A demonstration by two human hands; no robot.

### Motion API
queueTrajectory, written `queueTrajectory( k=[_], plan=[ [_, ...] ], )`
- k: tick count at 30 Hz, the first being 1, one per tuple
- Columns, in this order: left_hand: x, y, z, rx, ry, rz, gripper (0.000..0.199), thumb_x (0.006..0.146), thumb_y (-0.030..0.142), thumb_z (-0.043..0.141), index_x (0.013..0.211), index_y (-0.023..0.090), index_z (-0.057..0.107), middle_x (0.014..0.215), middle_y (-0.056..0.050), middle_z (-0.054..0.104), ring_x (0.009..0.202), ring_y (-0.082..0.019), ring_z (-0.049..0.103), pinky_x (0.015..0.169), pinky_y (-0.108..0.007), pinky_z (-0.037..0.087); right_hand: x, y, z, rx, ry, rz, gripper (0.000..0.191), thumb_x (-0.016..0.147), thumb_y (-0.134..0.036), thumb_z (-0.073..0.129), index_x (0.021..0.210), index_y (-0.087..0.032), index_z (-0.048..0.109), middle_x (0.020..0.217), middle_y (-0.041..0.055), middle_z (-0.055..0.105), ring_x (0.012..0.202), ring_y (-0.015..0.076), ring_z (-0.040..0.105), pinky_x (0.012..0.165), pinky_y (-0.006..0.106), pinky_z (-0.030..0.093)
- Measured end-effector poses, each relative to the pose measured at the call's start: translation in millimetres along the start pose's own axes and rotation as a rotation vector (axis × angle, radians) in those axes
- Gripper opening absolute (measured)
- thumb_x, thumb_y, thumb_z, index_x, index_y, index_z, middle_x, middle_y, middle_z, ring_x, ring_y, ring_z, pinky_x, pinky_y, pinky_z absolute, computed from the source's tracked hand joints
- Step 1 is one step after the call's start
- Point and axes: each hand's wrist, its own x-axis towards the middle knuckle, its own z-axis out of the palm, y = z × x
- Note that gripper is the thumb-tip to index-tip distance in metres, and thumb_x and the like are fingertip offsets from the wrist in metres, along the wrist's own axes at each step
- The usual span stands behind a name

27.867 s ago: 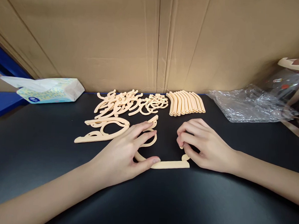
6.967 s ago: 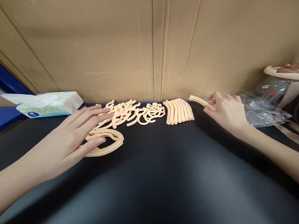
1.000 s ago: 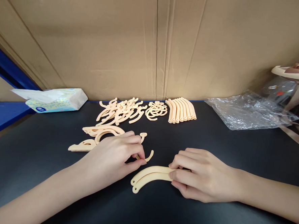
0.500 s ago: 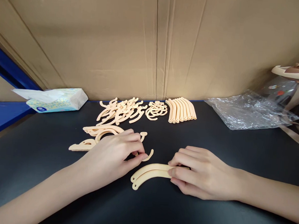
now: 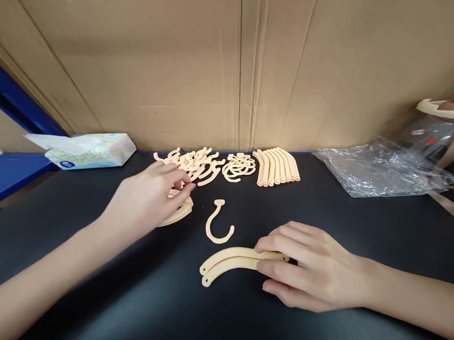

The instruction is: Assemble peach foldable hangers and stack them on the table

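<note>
Resting spread right fingers point(image 5: 277, 269) on two cream, curved, plastic-looking bars point(image 5: 236, 263) set crosswise on the desk point(image 5: 217, 323), with bunched left fingers point(image 5: 178, 176), of unclear grip, near heaped, cream, notched pieces point(image 5: 197, 161)

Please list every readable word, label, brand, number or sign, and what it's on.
No readable text.
Dark blue oval label on the yellow-and-light-blue tissue pack: too blurred.
Red and white marks on the transparent plastic at far right: too small.
Pale tan hook and two curved, pale tan bars: no lettering visible.
</note>
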Motion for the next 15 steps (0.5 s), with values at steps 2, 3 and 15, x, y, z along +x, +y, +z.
queueTrajectory(
  k=[2, 3, 15],
  plan=[
    [4.4, -11.9, -1.9, 0.028, -0.066, -0.069, 0.026, 0.095, 0.035, 0.044, 0.085, 0.017, 0.060, 0.092, -0.007, 0.062, 0.092, -0.025, 0.055, 0.063, -0.029, 0.037, -0.2, 0.0, -0.7, -0.007, 0.003, -0.009, 0.010, 0.092, -0.022, 0.054, 0.091, -0.015, 0.062, 0.094, 0.0063, 0.064, 0.077, 0.0147, 0.055, 0.067, 0.029, 0.044],
    [6.1, -17.5, -2.7, 0.023, -0.091, -0.105, 0.028, 0.095, 0.037, 0.044, 0.086, 0.017, 0.060, 0.093, -0.007, 0.062, 0.089, -0.025, 0.055, 0.063, -0.028, 0.036, -0.2, 0.0, -0.9, -0.010, 0.005, -0.008, 0.010, 0.091, -0.021, 0.055, 0.091, -0.015, 0.062, 0.093, 0.0060, 0.064, 0.076, 0.0145, 0.055, 0.067, 0.029, 0.044],
    [11.4, -31.6, -8.5, -0.102, -0.240, -0.313, 0.036, 0.086, 0.054, 0.057, 0.079, 0.020, 0.066, 0.058, 0.005, 0.054, 0.056, -0.014, 0.050, 0.054, -0.024, 0.029, 0.1, 1.4, -0.1, 0.009, 0.017, 0.031, 0.009, 0.091, -0.017, 0.053, 0.086, -0.016, 0.061, 0.093, 0.0055, 0.064, 0.074, 0.0139, 0.053, 0.067, 0.029, 0.042]
  ],
)
